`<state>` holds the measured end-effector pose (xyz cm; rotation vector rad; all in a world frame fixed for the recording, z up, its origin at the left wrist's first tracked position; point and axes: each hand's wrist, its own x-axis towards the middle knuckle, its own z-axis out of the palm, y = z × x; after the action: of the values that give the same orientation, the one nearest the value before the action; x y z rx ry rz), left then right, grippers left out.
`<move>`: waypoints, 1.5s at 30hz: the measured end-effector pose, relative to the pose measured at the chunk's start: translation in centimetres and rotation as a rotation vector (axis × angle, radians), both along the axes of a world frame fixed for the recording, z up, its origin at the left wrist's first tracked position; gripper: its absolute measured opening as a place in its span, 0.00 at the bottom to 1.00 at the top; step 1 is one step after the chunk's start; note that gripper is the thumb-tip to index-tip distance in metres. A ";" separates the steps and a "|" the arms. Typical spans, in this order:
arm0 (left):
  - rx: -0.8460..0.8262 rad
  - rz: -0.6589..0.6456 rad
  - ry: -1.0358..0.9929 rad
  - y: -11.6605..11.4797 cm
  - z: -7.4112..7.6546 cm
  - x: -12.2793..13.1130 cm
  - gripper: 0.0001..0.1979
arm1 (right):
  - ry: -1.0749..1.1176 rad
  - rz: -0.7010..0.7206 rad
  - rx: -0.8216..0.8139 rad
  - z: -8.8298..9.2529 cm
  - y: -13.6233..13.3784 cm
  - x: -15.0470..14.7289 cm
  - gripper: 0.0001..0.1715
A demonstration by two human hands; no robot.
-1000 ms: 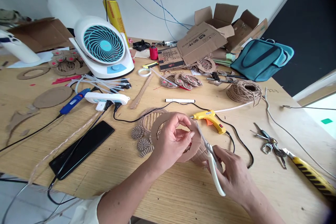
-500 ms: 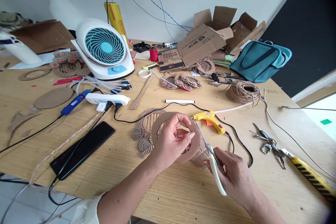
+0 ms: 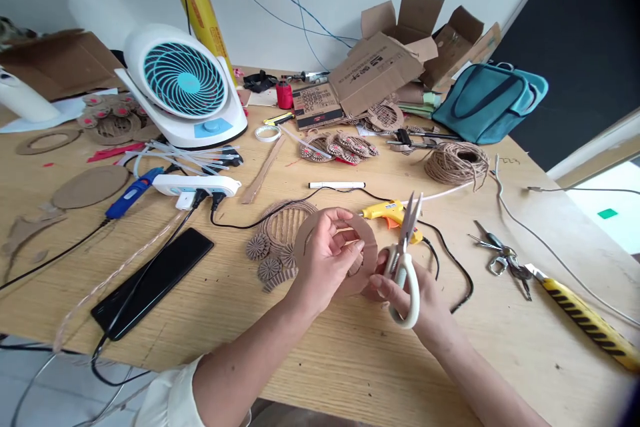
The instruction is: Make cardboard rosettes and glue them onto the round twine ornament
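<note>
A flat cardboard ring [image 3: 306, 230] is held up over the table by my left hand [image 3: 323, 273], its fingers curled through the hole and the thumb toward the ring's right side. My right hand [image 3: 427, 303] grips white-handled scissors [image 3: 411, 217] whose blades point upward, slightly parted and clear of the ring. Right-hand fingertips are close to the ring's lower right edge; whether they touch it cannot be made out. Behind the ring lies a round corrugated cardboard piece [image 3: 287, 217] with small pleated rosettes [image 3: 258, 247] beside it. The ring and left hand partly hide these.
A yellow glue gun [image 3: 383, 209] lies behind the scissors, its black cord looping right. Around are a white marker [image 3: 337, 185], black phone [image 3: 153, 283], power strip [image 3: 197, 185], fan [image 3: 185, 80], twine coil [image 3: 457, 161], keys [image 3: 507, 257] and yellow utility knife [image 3: 585, 317].
The scissors have come away from the ring's right edge and swung upright in my right hand. My left hand still holds the ring. The view has shifted slightly.
</note>
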<state>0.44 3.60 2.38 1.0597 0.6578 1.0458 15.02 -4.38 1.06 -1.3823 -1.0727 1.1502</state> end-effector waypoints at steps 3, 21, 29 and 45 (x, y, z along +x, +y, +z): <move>0.049 -0.013 0.046 -0.6 -0.6 0.5 0.11 | 0.047 -0.012 -0.016 0.2 0.1 -0.5 0.22; 0.243 0.025 0.300 0.8 0.6 -0.7 0.05 | -0.417 0.209 -0.115 0.6 -1.2 2.9 0.25; 0.266 -0.035 0.356 0.4 1.1 -0.9 0.05 | -0.485 0.341 -0.144 1.0 -1.0 2.7 0.26; 0.371 -0.242 0.481 0.1 1.7 -1.5 0.06 | -0.408 0.391 -0.128 0.9 -1.2 3.4 0.26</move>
<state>-1.03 3.70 4.08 1.7004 0.7078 0.7154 18.45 -5.61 1.92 -1.5952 -1.6392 1.2586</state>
